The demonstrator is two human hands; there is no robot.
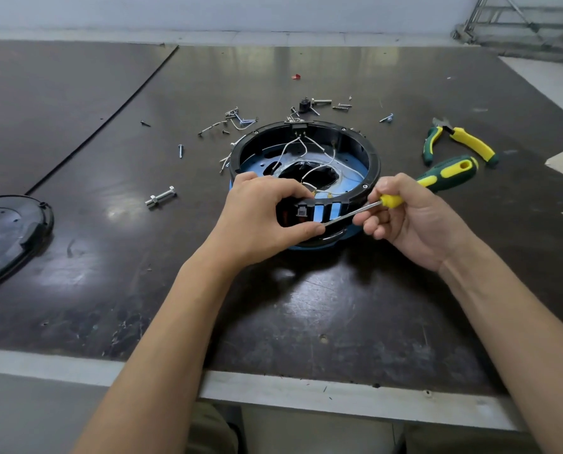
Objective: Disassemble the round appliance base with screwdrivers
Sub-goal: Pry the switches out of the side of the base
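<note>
Over the near edge of the table (77,365) two bare forearms reach in. The left hand (267,211) clasps the near wall of the round appliance base (373,152), fingers over the rim and thumb below. Just right of that grip, the right hand (414,221) is curled round a screwdriver (450,172), whose shaft slants across the wall to the left thumb. Pliers (460,139) lie beyond the right hand. Loose screws (240,121) lie past the base. A bolt (160,196) and a black cover (8,231) sit left of the left hand.

A workshop: scarred workbench (306,306) strewn with loose screws (180,151) and pliers (473,144) (yellow-green handles)
</note>
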